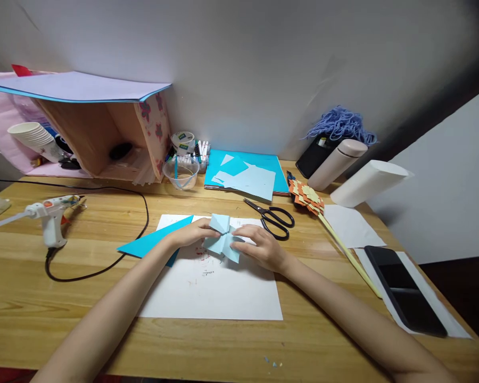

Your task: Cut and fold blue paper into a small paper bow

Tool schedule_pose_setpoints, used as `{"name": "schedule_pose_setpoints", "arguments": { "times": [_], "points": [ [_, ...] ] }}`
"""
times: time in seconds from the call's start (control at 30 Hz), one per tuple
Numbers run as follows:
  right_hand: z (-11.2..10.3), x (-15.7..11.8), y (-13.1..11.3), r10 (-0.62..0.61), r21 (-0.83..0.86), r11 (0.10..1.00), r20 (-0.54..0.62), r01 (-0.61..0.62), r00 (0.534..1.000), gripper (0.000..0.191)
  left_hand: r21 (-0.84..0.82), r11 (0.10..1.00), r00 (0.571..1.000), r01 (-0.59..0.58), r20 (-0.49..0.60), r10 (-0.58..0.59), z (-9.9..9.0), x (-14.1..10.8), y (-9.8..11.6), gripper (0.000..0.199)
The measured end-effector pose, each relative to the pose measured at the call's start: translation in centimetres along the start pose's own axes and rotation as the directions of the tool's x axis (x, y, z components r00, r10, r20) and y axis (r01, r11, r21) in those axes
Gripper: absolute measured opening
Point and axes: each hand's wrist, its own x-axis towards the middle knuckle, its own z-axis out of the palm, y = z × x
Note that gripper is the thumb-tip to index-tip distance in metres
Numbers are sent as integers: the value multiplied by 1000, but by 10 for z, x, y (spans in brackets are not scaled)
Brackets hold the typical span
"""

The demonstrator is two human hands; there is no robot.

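A light blue folded paper piece [224, 243] with several pointed flaps is held over a white sheet [223, 298] marked with small red and dark strokes. My left hand [194, 232] grips its left side, the fingers closed on a flap. On its right side, the fingers of my right hand [260, 246] press the paper's edge. Beside and partly under my left forearm lies a darker blue sheet [147, 243]. Black-handled scissors [269, 215] rest just beyond my right hand.
At the left lies a glue gun [54, 218] with its cord. A pink box [104, 133], a clear cup [181, 173] and blue papers [245, 173] stand behind. To the right are a paper flower [307, 197], a flask [337, 164], a tissue roll [369, 182] and a phone [405, 290].
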Motion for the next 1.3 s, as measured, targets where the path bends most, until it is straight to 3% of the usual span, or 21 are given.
{"name": "schedule_pose_setpoints", "arguments": {
  "times": [0.2,0.37,0.47,0.7,0.9,1.07,1.13,1.2,1.3],
  "points": [
    [2,2,-6,112,101,989,-28,-108,993,21,122,980,987,-158,16,158,7,3,4,27],
    [8,6,-5,269,280,925,-8,-256,963,19,316,943,961,-104,-212,177,22,8,-2,27],
    [9,8,-5,351,327,885,0,-332,936,16,388,915,931,-112,-280,233,28,11,-9,27],
    [4,9,-7,546,281,810,-42,-515,837,7,435,870,916,-233,-203,347,28,10,-8,24],
    [0,11,-6,576,306,783,-27,-542,817,4,460,840,903,-286,-164,397,30,4,-2,36],
    [2,9,-8,603,344,741,38,-577,797,4,622,739,884,-259,-156,441,35,5,-6,26],
    [4,8,-8,646,381,693,48,-612,762,6,666,698,876,-263,-138,462,37,7,-10,22],
    [7,6,-7,700,459,608,75,-648,710,20,678,681,873,-276,-119,472,37,9,-13,18],
    [8,5,-5,723,561,485,174,-671,669,30,638,717,879,-280,-130,459,36,11,-15,14]
  ]
}}
